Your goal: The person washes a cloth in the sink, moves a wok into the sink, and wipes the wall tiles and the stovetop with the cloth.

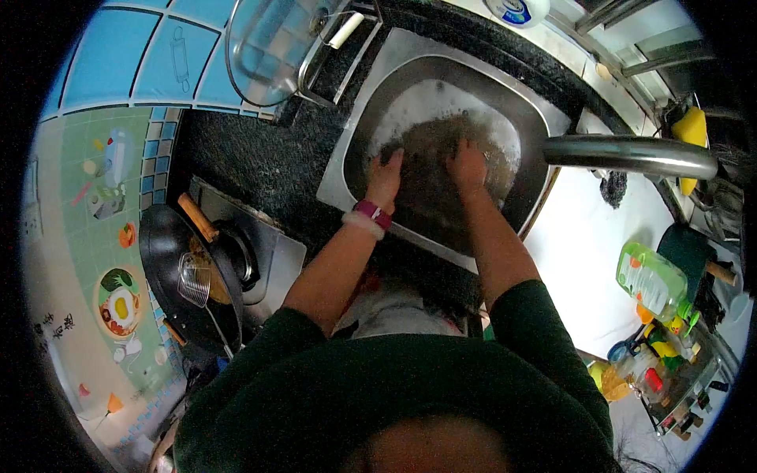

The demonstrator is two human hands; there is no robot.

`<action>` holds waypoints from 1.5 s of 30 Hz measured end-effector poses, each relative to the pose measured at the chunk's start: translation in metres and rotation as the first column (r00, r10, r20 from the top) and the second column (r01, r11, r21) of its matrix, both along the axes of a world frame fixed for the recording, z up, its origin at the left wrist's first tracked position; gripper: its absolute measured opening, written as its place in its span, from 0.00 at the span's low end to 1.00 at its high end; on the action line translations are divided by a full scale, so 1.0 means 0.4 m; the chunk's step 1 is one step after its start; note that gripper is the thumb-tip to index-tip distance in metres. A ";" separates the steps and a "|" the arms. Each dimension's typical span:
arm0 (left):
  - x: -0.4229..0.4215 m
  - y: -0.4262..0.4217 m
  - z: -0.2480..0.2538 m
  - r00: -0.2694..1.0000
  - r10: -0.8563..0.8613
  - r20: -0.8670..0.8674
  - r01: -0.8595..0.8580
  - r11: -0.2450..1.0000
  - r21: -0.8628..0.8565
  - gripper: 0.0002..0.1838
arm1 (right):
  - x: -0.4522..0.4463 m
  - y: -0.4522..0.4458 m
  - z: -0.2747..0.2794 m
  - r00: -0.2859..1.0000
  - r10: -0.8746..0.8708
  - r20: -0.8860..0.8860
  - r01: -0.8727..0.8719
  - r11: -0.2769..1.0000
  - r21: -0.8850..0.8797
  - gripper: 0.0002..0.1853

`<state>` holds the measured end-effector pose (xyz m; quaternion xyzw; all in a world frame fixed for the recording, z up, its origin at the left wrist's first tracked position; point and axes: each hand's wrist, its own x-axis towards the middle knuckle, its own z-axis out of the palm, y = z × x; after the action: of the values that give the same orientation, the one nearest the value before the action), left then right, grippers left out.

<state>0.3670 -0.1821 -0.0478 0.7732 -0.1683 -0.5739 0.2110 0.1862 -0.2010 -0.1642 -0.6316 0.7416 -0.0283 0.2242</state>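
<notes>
A metal sink holds murky brown water with white foam along its far and right sides. My left hand dips into the water on the left, with a purple band and a pale band at the wrist. To the right, my right hand reaches into the same water, apart from the left. The murky water and foam hide most of the fingers of both hands, and anything they may touch below. A thick metal faucet extends over the sink's right rim.
A black wok with a wire skimmer sits on the stove at left. A clear glass bowl stands in a rack at the back. On the right are a white board, a green soap bottle and several small bottles.
</notes>
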 end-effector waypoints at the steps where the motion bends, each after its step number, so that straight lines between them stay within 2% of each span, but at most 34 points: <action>1: 0.010 0.013 -0.022 1.000 0.003 -0.002 -0.003 1.000 -0.015 0.43 | -0.002 0.004 -0.038 1.000 0.003 -0.002 -0.003 1.000 -0.015 0.22; 2: 0.032 0.021 -0.073 0.982 -0.083 0.170 0.122 0.965 -0.231 0.37 | -0.002 0.013 -0.089 0.996 0.078 -0.037 -0.077 0.997 0.027 0.22; 3: 0.050 0.020 -0.099 0.928 -0.120 0.353 0.270 0.869 -0.414 0.32 | -0.005 0.010 -0.119 0.986 0.152 -0.072 -0.147 0.987 0.067 0.24; 5: 0.071 0.033 -0.076 0.886 -0.227 0.405 0.408 0.797 -0.446 0.30 | -0.006 -0.018 -0.099 0.990 0.132 -0.049 -0.127 0.987 0.101 0.22; 7: 0.088 0.049 -0.106 0.876 -0.255 0.409 0.432 0.792 -0.431 0.33 | -0.020 -0.028 -0.177 0.989 0.143 -0.030 -0.141 0.989 0.054 0.25; 9: 0.055 0.042 0.011 0.873 -0.307 0.378 0.419 0.869 -0.261 0.40 | -0.025 -0.040 -0.159 0.947 0.292 -0.134 -0.273 0.951 0.144 0.29; 12: 0.039 0.055 0.028 0.897 -0.307 0.319 0.393 0.884 -0.254 0.40 | -0.013 -0.028 -0.101 0.974 0.205 -0.094 -0.196 0.976 0.099 0.33; 15: 0.047 0.067 -0.012 0.902 -0.353 0.249 0.416 0.866 -0.278 0.42 | -0.011 -0.010 -0.055 0.970 0.239 -0.034 -0.239 0.971 -0.007 0.31; 17: 0.059 0.063 -0.036 0.900 -0.385 0.206 0.431 0.858 -0.278 0.43 | -0.011 -0.016 -0.024 0.984 0.080 0.157 -0.054 0.985 -0.161 0.22; 18: 0.063 0.060 -0.046 0.898 -0.407 0.167 0.439 0.854 -0.278 0.43 | -0.023 -0.023 -0.022 0.985 0.075 0.155 -0.050 0.986 -0.160 0.22; 19: 0.063 0.059 -0.057 0.897 -0.411 0.164 0.442 0.854 -0.276 0.43 | -0.049 -0.032 -0.025 0.744 -0.252 0.619 0.199 0.968 0.156 0.16; 20: 0.065 0.060 -0.069 0.905 -0.391 0.168 0.423 0.868 -0.259 0.44 | -0.075 -0.035 -0.030 0.241 -0.575 0.782 0.232 0.817 0.528 0.12; 21: 0.070 0.066 -0.087 0.912 -0.371 0.174 0.404 0.883 -0.239 0.45 | -0.097 -0.033 -0.007 0.237 -0.582 0.778 0.232 0.812 0.536 0.12; 22: 0.081 0.076 -0.158 0.911 -0.375 0.174 0.407 0.884 -0.228 0.45 | -0.120 -0.028 0.043 -0.083 -0.597 0.798 0.262 0.759 0.595 0.11; 23: 0.094 0.088 -0.263 0.964 -0.265 0.022 0.256 0.900 -0.354 0.46 | -0.142 -0.030 0.105 -0.395 -0.543 0.741 0.269 0.703 0.659 0.11; 25: 0.090 0.080 -0.251 0.978 -0.158 -0.139 0.080 0.889 -0.451 0.47 | -0.183 -0.082 0.242 -0.289 -0.364 0.885 0.484 0.742 0.463 0.14; 26: 0.058 0.063 -0.125 0.986 -0.166 -0.024 0.146 0.921 -0.361 0.48 | -0.234 -0.124 0.264 -0.070 -0.304 0.950 0.573 0.767 0.288 0.15; 27: 0.042 0.047 -0.052 0.979 -0.183 0.089 0.201 0.945 -0.260 0.48 | -0.254 -0.181 0.328 0.210 -0.106 0.972 0.698 0.712 -0.073 0.15; 28: 0.050 0.040 -0.084 0.978 -0.185 0.094 0.203 0.946 -0.251 0.48 | -0.295 -0.240 0.346 0.587 0.050 0.808 0.633 0.594 -0.496 0.12; 29: 0.064 0.047 -0.146 0.976 -0.180 -0.121 0.131 0.935 -0.330 0.47 | -0.336 -0.299 0.363 0.871 0.025 0.491 0.452 0.354 -0.819 0.11; 30: 0.070 0.054 -0.162 0.960 -0.174 -0.221 0.087 0.931 -0.354 0.46 | -0.427 -0.368 0.330 0.986 -0.091 0.138 0.162 0.368 -0.916 0.13; 31: 0.076 0.062 -0.179 0.932 -0.168 -0.321 0.041 0.929 -0.369 0.46 | -0.435 -0.390 0.363 0.985 -0.074 0.154 0.170 0.341 -0.925 0.16; 32: 0.061 0.064 -0.170 0.959 -0.160 -0.232 0.087 0.951 -0.298 0.44 | -0.440 -0.403 0.367 0.987 -0.106 0.124 0.151 0.302 -0.941 0.17; 34: 0.048 0.057 -0.137 0.979 -0.156 -0.135 0.125 0.969 -0.212 0.42 | -0.480 -0.438 0.331 0.984 -0.178 0.001 0.077 0.420 -0.904 0.19; 35: 0.045 0.051 -0.100 0.909 -0.017 -0.417 -0.036 0.992 -0.119 0.37 | -0.488 -0.438 0.313 0.974 -0.208 -0.088 0.021 0.470 -0.882 0.20; 36: 0.040 0.046 -0.062 0.746 0.136 -0.652 -0.171 0.985 0.010 0.33 | -0.467 -0.417 0.330 0.975 -0.205 -0.084 0.024 0.477 -0.878 0.20; 37: 0.030 0.039 -0.022 0.748 0.140 -0.648 -0.175 0.985 0.012 0.33 | -0.426 -0.387 0.379 0.985 -0.140 -0.101 -0.040 0.380 -0.924 0.20; 38: 0.018 0.037 0.023 0.658 0.229 -0.717 -0.257 0.964 0.071 0.31 | -0.378 -0.339 0.412 0.989 -0.078 -0.124 -0.098 0.277 -0.956 0.20; 39: 0.005 0.036 0.055 0.554 0.307 -0.774 -0.330 0.934 0.135 0.30 | -0.318 -0.264 0.401 0.974 -0.035 0.222 0.210 0.496 -0.843 0.19; 40: -0.007 0.043 0.077 0.555 0.308 -0.773 -0.331 0.934 0.134 0.30 | -0.214 -0.162 0.486 0.817 -0.080 0.571 0.461 0.685 -0.564 0.20; 41: -0.020 0.059 0.095 0.569 0.153 -0.808 -0.348 0.935 -0.068 0.28 | -0.182 -0.092 0.439 0.722 -0.143 0.677 0.440 0.850 -0.290 0.24; 42: -0.036 0.063 0.101 0.577 0.070 -0.814 -0.353 0.920 -0.170 0.28 | -0.150 -0.030 0.322 0.575 -0.169 0.801 0.476 0.865 -0.159 0.27; 43: -0.052 0.068 0.107 0.583 -0.008 -0.812 -0.361 0.893 -0.268 0.27 | -0.086 0.052 0.293 -0.029 -0.535 0.845 0.496 0.726 0.476 0.30; 45: -0.079 0.068 0.083 0.580 -0.018 -0.815 -0.382 0.877 -0.292 0.24 | -0.024 0.142 0.291 -0.414 -0.650 0.637 0.220 0.608 0.763 0.27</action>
<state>0.3354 -0.1551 -0.0145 0.3793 -0.0977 -0.7782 0.4909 0.1766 -0.1443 -0.0476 0.0343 0.4906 -0.4599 0.7393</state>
